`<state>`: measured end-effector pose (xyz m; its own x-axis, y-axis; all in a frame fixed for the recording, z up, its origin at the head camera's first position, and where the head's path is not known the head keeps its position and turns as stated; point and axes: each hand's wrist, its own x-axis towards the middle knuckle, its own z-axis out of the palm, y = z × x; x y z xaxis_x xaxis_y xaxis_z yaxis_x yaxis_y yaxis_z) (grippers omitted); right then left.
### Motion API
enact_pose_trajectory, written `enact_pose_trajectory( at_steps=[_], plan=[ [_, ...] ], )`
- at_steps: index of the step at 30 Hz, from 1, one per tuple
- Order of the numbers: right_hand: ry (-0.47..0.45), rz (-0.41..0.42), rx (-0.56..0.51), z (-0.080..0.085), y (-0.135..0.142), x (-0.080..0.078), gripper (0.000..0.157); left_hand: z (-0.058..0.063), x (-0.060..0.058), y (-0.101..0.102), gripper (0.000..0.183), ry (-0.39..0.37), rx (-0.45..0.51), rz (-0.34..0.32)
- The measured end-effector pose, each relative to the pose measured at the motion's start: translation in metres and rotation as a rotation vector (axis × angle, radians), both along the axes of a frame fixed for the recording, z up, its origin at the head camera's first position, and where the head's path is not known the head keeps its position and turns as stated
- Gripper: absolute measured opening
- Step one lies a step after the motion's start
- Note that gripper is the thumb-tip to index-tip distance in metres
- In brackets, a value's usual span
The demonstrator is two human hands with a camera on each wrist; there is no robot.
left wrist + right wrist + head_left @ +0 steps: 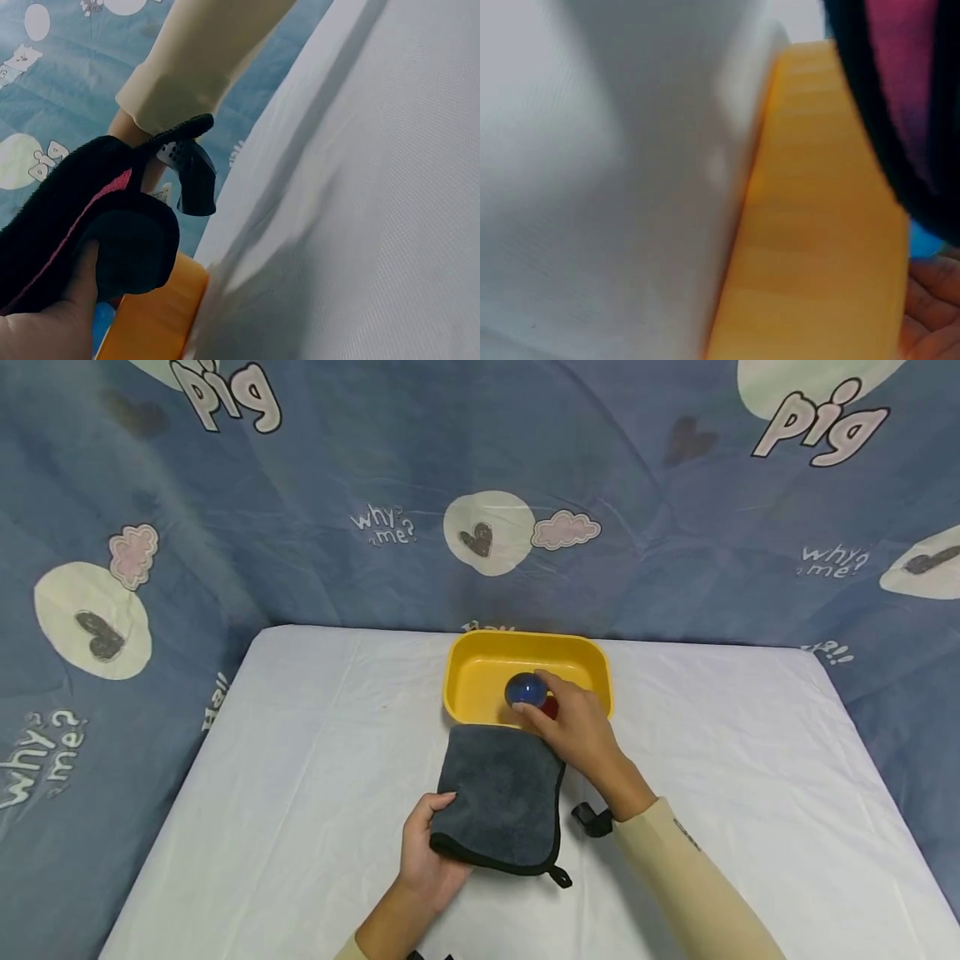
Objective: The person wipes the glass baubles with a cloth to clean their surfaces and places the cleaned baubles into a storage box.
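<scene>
In the head view my left hand point(433, 860) grips the lower left edge of a folded dark grey towel point(502, 802), thumb on top. The towel has black edging and a small loop; a pink layer shows inside its fold in both wrist views. My right hand point(583, 731) pinches a shiny blue ball point(526, 690) between thumb and fingers, over the yellow tray point(478, 670). A red thing point(551, 707) shows behind those fingers, partly hidden. The left wrist view catches the blue ball point(103, 324) beside the tray wall point(161, 319); the towel overlaps the tray in the right wrist view.
A white cloth point(322, 760) covers the table under the tray, which stands near the back edge. Behind and at both sides hangs a blue printed fabric point(375, 460). A black wrist camera point(592, 819) sticks out by my right wrist.
</scene>
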<state>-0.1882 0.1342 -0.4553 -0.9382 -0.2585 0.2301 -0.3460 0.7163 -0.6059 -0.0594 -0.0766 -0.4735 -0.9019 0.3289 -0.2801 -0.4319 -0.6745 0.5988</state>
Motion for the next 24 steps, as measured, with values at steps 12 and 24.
enact_pose_trajectory(
  at_steps=[12, 24],
  plan=[
    [-0.094, 0.058, 0.103, -0.006, -0.004, -0.01, 0.064, -0.004, 0.0, -0.002, 0.064, -0.018, 0.013, 0.0],
    [-0.162, 0.121, 0.152, -0.001, -0.008, -0.021, 0.053, -0.006, 0.001, -0.003, 0.064, -0.027, 0.02, 0.003]
  ],
)
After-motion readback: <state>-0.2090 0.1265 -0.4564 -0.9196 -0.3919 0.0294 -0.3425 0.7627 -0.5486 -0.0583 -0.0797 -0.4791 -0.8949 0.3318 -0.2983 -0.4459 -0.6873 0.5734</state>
